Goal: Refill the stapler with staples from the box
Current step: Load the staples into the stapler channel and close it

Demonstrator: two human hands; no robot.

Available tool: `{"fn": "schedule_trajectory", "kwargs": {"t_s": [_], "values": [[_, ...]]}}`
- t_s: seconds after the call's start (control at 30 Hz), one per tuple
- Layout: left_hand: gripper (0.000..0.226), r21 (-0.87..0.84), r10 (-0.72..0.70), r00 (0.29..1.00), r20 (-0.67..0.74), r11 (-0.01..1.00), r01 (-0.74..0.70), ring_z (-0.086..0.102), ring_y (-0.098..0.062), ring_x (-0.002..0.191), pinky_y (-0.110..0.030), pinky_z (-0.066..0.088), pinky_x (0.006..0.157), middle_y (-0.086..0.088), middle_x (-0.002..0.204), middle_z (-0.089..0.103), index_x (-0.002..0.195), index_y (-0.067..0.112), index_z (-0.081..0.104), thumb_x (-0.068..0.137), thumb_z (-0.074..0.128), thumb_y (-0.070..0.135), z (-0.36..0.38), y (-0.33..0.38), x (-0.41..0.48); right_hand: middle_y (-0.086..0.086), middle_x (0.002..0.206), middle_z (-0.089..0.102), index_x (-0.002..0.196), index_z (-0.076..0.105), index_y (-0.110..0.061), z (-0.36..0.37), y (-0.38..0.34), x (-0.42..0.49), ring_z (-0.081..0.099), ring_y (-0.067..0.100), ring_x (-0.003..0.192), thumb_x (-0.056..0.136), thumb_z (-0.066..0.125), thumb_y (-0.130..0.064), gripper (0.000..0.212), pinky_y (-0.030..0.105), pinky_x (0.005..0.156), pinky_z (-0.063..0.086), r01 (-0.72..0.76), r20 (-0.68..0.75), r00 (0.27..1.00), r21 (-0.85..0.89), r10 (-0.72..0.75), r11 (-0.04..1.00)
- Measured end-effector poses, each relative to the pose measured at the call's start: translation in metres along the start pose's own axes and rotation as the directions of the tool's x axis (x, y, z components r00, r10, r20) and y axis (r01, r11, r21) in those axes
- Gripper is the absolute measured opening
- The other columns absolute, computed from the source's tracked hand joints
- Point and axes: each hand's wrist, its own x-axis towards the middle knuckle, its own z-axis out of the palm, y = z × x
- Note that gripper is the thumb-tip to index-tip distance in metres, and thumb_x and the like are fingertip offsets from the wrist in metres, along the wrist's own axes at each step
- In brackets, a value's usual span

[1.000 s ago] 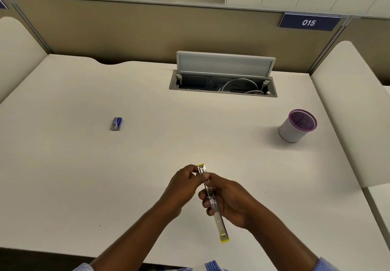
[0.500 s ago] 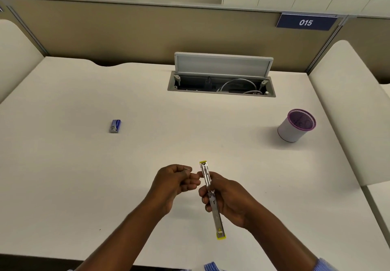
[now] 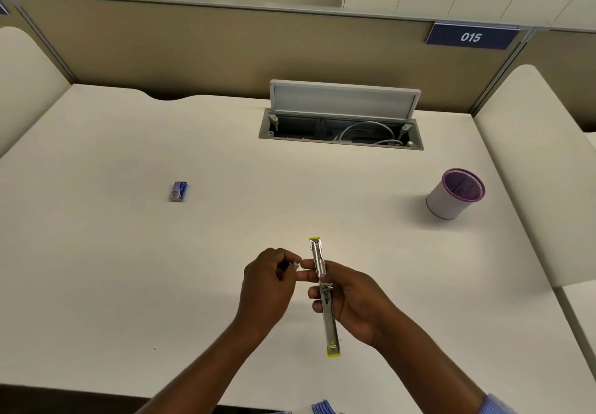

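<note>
Stapler (image 3: pixel 323 294) opened flat, held lengthwise above worktop (image 3: pixel 129 268) near front edge, yellow tips at both ends. Right hand (image 3: pixel 358 304) grip closed around stapler mid-section. Left hand (image 3: pixel 269 284) just beside it, fingertips pinched on small silvery staple strip (image 3: pixel 295 265). Staple box (image 3: pixel 178 191), blue, lying toward left side of worktop, well apart from hands. Pen cup (image 3: pixel 454 193), purple-rimmed, near right edge.
</note>
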Motion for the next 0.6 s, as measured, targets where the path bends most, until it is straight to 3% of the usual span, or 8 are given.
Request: {"fn": "schedule_trajectory", "kwargs": {"t_s": [0.13,0.33,0.4,0.53,0.6], "values": [[0.02,0.08,0.127,0.992,-0.019,0.989,-0.125,0.06,-0.002,0.076,-0.004,0.039,0.072,0.007,0.085,0.07,0.099,0.014,0.077,0.089,0.065,0.0,-0.002,0.002,-0.005,0.023,0.124,0.072,0.122,0.068,0.004,-0.002,0.001,0.0,0.061,0.02,0.068,0.096,0.047,-0.003,0.034,0.032,0.065,0.048,0.02,-0.023,1.0,0.018,-0.02,1.0],[0.022,0.113,0.202,0.979,0.0,0.973,-0.201,0.06,-0.007,0.075,-0.005,0.04,0.071,0.002,0.085,0.068,0.104,0.012,0.077,0.09,0.064,0.0,-0.003,0.001,-0.01,0.026,0.127,0.069,0.125,0.066,0.006,-0.004,-0.001,-0.002,0.06,0.019,0.067,0.096,0.048,-0.004,0.036,0.032,0.064,0.047,0.022,-0.016,1.0,0.065,-0.021,0.998],[0.02,0.131,0.223,0.975,0.001,0.966,-0.221,0.06,-0.009,0.074,-0.007,0.041,0.069,0.001,0.083,0.067,0.105,0.012,0.076,0.092,0.063,0.002,-0.002,0.0,-0.012,0.026,0.128,0.068,0.126,0.066,0.006,-0.004,-0.001,-0.003,0.06,0.019,0.068,0.095,0.048,-0.005,0.037,0.032,0.064,0.047,0.014,-0.008,1.0,0.089,-0.013,0.996],[0.018,0.14,0.226,0.974,0.027,0.964,-0.227,0.062,-0.014,0.075,-0.024,0.049,0.07,-0.001,0.083,0.066,0.105,0.011,0.076,0.095,0.063,0.005,-0.002,-0.005,-0.014,0.027,0.129,0.068,0.126,0.064,0.007,-0.005,0.0,-0.004,0.061,0.02,0.068,0.093,0.049,-0.004,0.038,0.032,0.063,0.049,0.009,-0.002,1.0,0.119,-0.009,0.993],[0.019,0.126,0.193,0.981,0.034,0.972,-0.196,0.064,-0.012,0.08,-0.021,0.049,0.074,0.0,0.088,0.07,0.106,0.012,0.076,0.094,0.064,0.005,-0.002,-0.007,-0.013,0.026,0.127,0.069,0.127,0.064,0.006,-0.006,0.001,-0.005,0.061,0.019,0.067,0.093,0.049,-0.005,0.038,0.031,0.062,0.049,0.005,0.0,1.0,0.116,-0.005,0.993]]}}
